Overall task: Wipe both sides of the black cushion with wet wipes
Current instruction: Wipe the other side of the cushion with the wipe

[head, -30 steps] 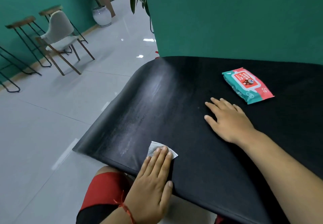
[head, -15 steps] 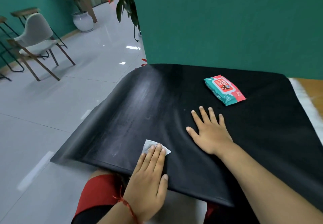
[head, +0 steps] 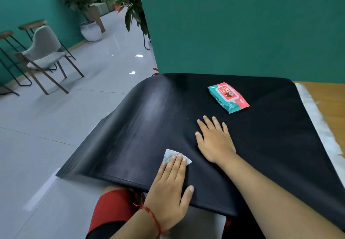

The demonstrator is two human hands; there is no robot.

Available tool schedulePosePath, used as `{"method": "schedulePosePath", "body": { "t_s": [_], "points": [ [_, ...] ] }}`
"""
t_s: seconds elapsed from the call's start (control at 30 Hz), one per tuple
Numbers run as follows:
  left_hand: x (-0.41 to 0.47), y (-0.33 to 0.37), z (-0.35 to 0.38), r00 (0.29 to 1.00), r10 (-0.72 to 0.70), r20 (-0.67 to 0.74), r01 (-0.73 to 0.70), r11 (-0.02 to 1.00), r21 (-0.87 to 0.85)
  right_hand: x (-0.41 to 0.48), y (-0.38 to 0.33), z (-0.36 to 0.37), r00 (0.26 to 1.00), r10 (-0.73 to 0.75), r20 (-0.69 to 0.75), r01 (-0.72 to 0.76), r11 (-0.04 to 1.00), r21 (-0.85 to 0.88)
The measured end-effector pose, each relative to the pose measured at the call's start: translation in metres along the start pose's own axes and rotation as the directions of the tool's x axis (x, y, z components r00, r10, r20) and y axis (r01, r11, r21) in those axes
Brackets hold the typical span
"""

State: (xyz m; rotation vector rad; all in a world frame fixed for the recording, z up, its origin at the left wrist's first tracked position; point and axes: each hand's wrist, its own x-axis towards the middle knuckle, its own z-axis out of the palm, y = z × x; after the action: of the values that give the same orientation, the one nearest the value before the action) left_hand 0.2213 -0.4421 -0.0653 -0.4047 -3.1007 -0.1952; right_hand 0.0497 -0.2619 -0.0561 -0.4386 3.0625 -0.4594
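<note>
The black cushion (head: 261, 126) lies flat across a table, its left part drooping over the edge with pale damp streaks on it. My left hand (head: 169, 186) presses a white wet wipe (head: 169, 155) flat against the cushion near its front edge, fingers straight; most of the wipe is hidden under the fingers. My right hand (head: 214, 141) rests flat on the cushion, fingers spread, just right of the wipe. A teal and red wet wipes pack (head: 228, 98) lies on the cushion beyond my right hand.
A green partition wall (head: 242, 24) stands right behind the cushion. White padding (head: 317, 123) and the wooden tabletop (head: 330, 98) show at the right. On the grey floor to the left stand a chair (head: 44, 52), stools and a potted plant (head: 89, 31).
The view has swung right, so the cushion's right edge and the tabletop came into sight. My left hand with the wipe has slid slightly forward on the cushion. My right hand stays flat.
</note>
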Motion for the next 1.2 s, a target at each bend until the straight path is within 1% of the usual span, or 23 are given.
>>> {"method": "schedulePosePath", "body": {
  "t_s": [0.13,0.23,0.43,0.6,0.7,0.9,1.0,1.03,1.1,1.17,1.2],
  "points": [
    [0.004,-0.001,0.002,0.999,-0.03,-0.019,0.03,0.999,-0.023,0.0,-0.001,0.0,1.0,0.014,-0.017,-0.014,1.0,0.023],
    [0.012,-0.003,0.003,0.999,-0.04,-0.002,0.04,0.998,-0.038,-0.001,0.0,-0.001,0.999,0.013,-0.035,-0.012,1.0,0.026],
    [0.039,-0.01,0.0,0.999,-0.034,0.015,0.035,0.999,-0.042,0.002,0.0,0.0,0.999,0.025,-0.037,-0.025,1.0,-0.003],
    [0.061,-0.012,0.002,0.999,-0.036,0.004,0.036,0.999,-0.031,0.021,0.009,-0.015,0.995,0.01,-0.096,-0.016,0.998,-0.056],
    [0.07,-0.012,0.001,0.999,-0.037,-0.009,0.036,0.999,-0.039,0.043,0.022,-0.02,0.994,0.049,-0.096,-0.053,0.998,-0.044],
    [0.095,-0.015,0.002,0.998,-0.056,-0.039,0.054,0.997,-0.06,0.073,0.041,-0.016,0.97,0.2,-0.136,-0.203,0.979,-0.007],
    [0.11,-0.015,0.002,0.998,-0.064,-0.023,0.063,0.997,-0.039,0.08,0.042,-0.019,0.947,0.29,-0.14,-0.286,0.957,0.046],
    [0.114,-0.016,0.001,0.998,-0.067,-0.02,0.066,0.997,-0.036,0.079,0.042,-0.019,0.941,0.301,-0.155,-0.294,0.953,0.071],
    [0.123,-0.016,0.0,0.997,-0.069,-0.021,0.069,0.997,-0.03,0.077,0.046,-0.018,0.939,0.286,-0.189,-0.262,0.954,0.143],
    [0.131,-0.017,0.001,0.998,-0.066,-0.024,0.066,0.997,-0.029,0.076,0.053,-0.02,0.932,0.291,-0.216,-0.217,0.926,0.309],
    [0.136,-0.019,0.002,0.998,-0.066,-0.024,0.066,0.997,-0.03,0.077,0.057,-0.022,0.922,0.315,-0.227,-0.2,0.887,0.415]
  ]
}}
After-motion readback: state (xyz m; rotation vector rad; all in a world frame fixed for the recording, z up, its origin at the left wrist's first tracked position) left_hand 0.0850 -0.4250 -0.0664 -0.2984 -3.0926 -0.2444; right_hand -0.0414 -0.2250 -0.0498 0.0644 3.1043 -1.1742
